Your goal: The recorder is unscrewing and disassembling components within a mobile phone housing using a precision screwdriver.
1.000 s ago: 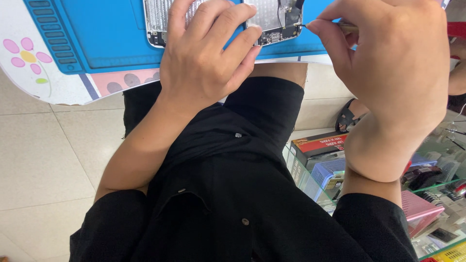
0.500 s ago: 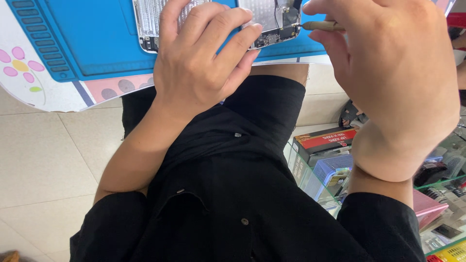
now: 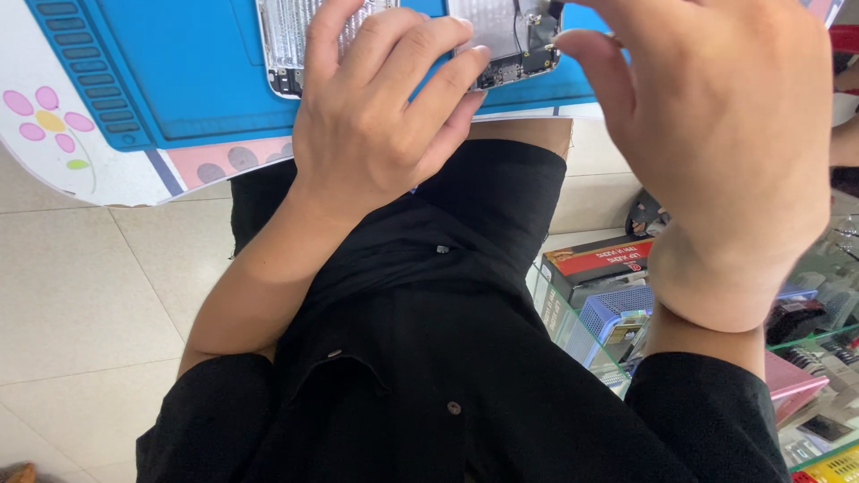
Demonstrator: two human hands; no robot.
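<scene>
Your left hand (image 3: 376, 134) pins the opened silver phone chassis (image 3: 501, 36) flat on the blue rubber mat (image 3: 179, 72), fingers spread; right hand (image 3: 716, 134) fingers pinch a thin tool, steadying it over the board.

Flat red-and-black box (image 3: 598, 262) lying on a glass shelf (image 3: 573, 333) at lower right, beside a blue mesh basket (image 3: 616, 315); pink flat package (image 3: 792, 380) further right, yellow-edged carton (image 3: 828, 467) in the bottom corner.

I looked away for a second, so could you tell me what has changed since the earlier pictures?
The right hand has shifted slightly left, fingertips nearer the opened phone; its thin tool no longer shows. The left hand still presses the phone on the blue mat.
</scene>
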